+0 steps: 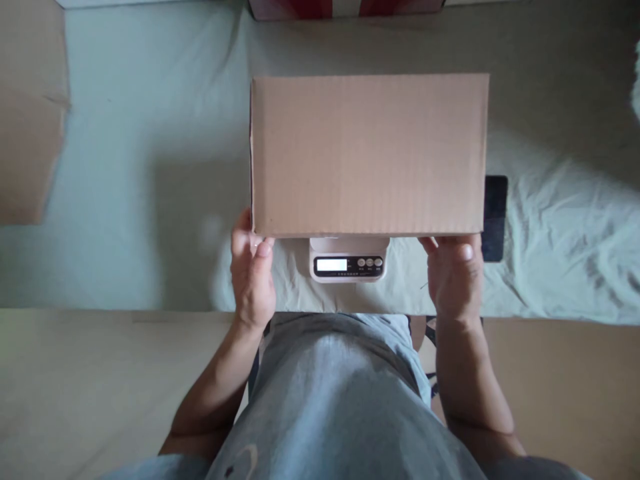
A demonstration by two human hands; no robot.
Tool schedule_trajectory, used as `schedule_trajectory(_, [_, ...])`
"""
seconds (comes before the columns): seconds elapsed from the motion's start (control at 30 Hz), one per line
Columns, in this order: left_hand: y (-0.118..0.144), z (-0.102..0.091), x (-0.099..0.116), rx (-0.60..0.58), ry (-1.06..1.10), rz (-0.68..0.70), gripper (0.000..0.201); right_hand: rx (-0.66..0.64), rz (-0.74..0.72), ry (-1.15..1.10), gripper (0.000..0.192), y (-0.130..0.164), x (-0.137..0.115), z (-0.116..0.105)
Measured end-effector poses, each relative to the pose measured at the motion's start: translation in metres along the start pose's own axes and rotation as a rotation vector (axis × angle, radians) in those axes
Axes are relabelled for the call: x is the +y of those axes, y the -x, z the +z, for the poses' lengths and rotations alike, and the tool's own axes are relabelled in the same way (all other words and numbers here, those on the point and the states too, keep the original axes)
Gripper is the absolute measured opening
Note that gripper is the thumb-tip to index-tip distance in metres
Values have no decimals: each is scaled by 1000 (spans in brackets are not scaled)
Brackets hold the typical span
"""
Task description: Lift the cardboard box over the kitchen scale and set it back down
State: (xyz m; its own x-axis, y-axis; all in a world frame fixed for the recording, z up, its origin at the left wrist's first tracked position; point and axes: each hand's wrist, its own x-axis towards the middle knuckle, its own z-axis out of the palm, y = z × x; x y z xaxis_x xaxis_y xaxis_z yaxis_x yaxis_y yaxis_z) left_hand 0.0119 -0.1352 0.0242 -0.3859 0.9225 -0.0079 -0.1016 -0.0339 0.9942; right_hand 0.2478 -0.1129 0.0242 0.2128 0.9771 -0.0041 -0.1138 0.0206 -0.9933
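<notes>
A plain brown cardboard box (370,153) is in front of me, over a small white digital scale (320,275). Only the scale's front shows, with a lit display and several buttons; the box hides the rest. My left hand (254,277) grips the box's near left corner, thumb on the near edge. At the near right corner, my right hand (456,273) holds the box the same way, with some fingers hidden beneath it. Whether the box rests on the scale or hangs above it, I cannot tell.
A dark phone-like slab (495,220) lies partly behind the box's right side. Another piece of cardboard (30,113) occupies the far left. A red and white box (345,8) stands at the back edge. Pale green cloth (110,167) covers the table, wrinkled at right.
</notes>
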Motion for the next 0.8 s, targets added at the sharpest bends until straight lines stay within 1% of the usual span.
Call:
schedule_trajectory(0.07, [-1,-1,-4,0,50,45,16,4,23,-36,45,-2,0,-2])
schedule_trajectory(0.13, [-4,-3,-9,3,103,57,15,12,48,-92,44,-6,0,-4])
schedule_trajectory(0.17, [-6,-5,-13,12,113,35,17,18,58,-117,44,-8,1,-5])
schedule_trajectory(0.23, [-9,-9,-22,35,123,-58,22,31,86,-153,45,-12,6,-8])
schedule_trajectory(0.33, [-13,-14,-36,76,147,-169,21,60,147,-183,43,-16,22,-14])
schedule_trajectory(0.37, [-14,-14,-40,80,155,-181,19,75,163,-185,40,-16,28,-16])
schedule_trajectory(0.47, [-18,-14,-47,68,169,-150,14,104,186,-187,29,-17,43,-20])
schedule_trajectory(0.53, [-18,-13,-48,64,161,-140,12,103,191,-193,27,-18,46,-22])
schedule_trajectory(0.63, [-17,-14,-44,71,123,-156,16,105,178,-183,28,-16,40,-21])
schedule_trajectory(0.7, [-13,-16,-37,83,90,-120,24,108,112,-157,29,-13,31,-19])
schedule_trajectory(0.8, [-6,-17,-25,102,19,2,28,103,-18,-108,30,-8,19,-16])
